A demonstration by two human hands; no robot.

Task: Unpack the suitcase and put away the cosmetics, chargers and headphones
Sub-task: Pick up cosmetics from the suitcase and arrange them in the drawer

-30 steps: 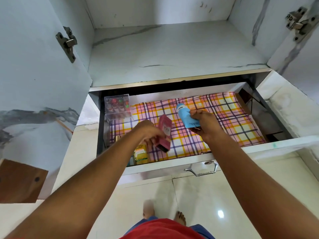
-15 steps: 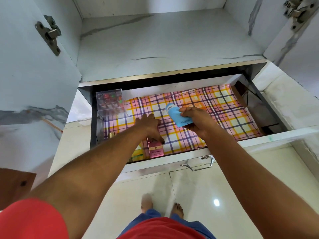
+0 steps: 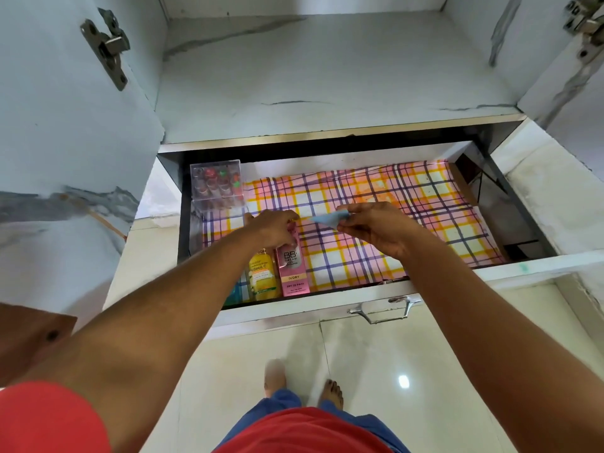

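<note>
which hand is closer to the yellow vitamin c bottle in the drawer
Left. The left hand rests on top of the pink BB cream box, just above the yellow bottle beside it. The right hand is farther right, pinching a blue tube.

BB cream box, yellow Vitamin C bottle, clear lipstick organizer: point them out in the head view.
BB cream box (image 3: 293, 271), head view, on its pink front face.
Yellow Vitamin C bottle (image 3: 261, 273), head view, on its label.
Clear lipstick organizer (image 3: 216, 184), head view, on its transparent front.
</note>
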